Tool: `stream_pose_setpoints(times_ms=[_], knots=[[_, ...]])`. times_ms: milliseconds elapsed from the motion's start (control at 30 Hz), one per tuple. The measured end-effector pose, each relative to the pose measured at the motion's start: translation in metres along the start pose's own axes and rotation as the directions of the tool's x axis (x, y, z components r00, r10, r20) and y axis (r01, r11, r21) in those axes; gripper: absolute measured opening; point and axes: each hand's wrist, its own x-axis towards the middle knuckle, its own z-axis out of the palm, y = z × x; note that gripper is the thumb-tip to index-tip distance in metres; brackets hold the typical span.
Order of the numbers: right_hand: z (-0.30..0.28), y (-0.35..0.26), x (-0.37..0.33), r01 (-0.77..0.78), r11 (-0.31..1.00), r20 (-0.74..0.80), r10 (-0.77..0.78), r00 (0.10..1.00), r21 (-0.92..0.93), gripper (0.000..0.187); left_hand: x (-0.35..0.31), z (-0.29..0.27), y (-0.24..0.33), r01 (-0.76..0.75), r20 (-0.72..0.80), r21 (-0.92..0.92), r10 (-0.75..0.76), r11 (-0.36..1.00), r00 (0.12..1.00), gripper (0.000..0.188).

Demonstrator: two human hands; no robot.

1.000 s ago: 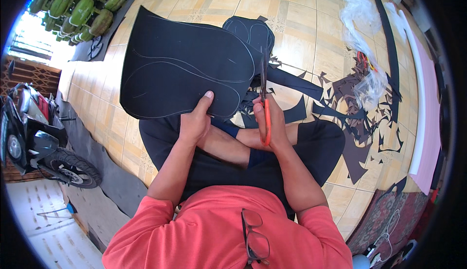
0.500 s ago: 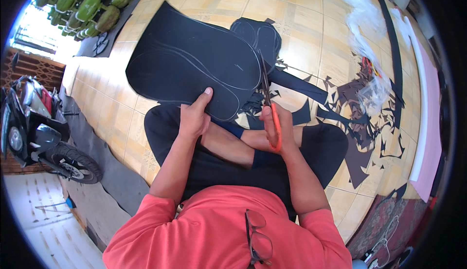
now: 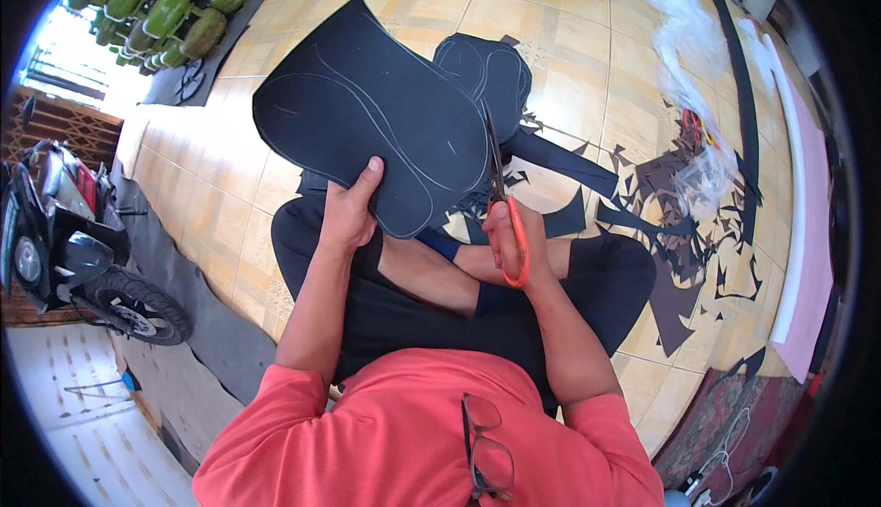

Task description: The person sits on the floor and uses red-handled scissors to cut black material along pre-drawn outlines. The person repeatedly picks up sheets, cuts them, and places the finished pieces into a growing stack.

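Note:
My left hand (image 3: 353,211) grips the near edge of a black sheet (image 3: 321,117), thumb on top and fingers hidden beneath. White sole-shaped outlines are drawn on the sheet, which I hold above my crossed legs. My right hand (image 3: 516,243) is closed around the orange handles of a pair of scissors (image 3: 517,248). The blades point away from me at the sheet's right edge, along the rounded end of an outline. Past that edge, a rounded black piece (image 3: 496,76) with similar outlines lies on the floor.
Dark offcuts (image 3: 674,186) litter the tiled floor to the right, near clear plastic wrapping (image 3: 693,39). A long white-and-pink roll (image 3: 797,232) lies farther right. A motorcycle (image 3: 87,250) stands at left; green gas cylinders (image 3: 170,7) are stacked at far left.
The sheet has turned clockwise, its far corner swinging to the right. My left hand has shifted slightly left and nearer to me. The scissors stay almost in place.

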Motion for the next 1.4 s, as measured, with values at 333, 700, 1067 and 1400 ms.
stream_pose_setpoints(times_ms=[333,700,1067,1400], knots=[[-0.007,0.003,0.009,-0.175,0.985,-0.018,0.175,0.984,0.002,0.038,-0.007,-0.028,0.016,0.257,0.022,0.237,-0.27,0.937,0.963,0.058],[-0.012,-0.01,0.01,-0.057,0.995,-0.047,0.054,0.997,-0.08,0.031,-0.023,-0.03,0.025,0.395,0.085,0.47,-0.486,0.789,0.87,0.061],[-0.017,-0.015,0.008,-0.052,0.993,0.012,0.054,0.998,-0.104,0.031,-0.013,-0.053,0.031,0.403,0.135,0.45,-0.506,0.797,0.852,0.065],[-0.02,-0.014,0.01,-0.007,1.0,0.107,0.007,0.994,0.003,0.037,-0.001,-0.07,0.053,0.383,0.098,0.667,-0.584,0.639,0.806,0.069]])
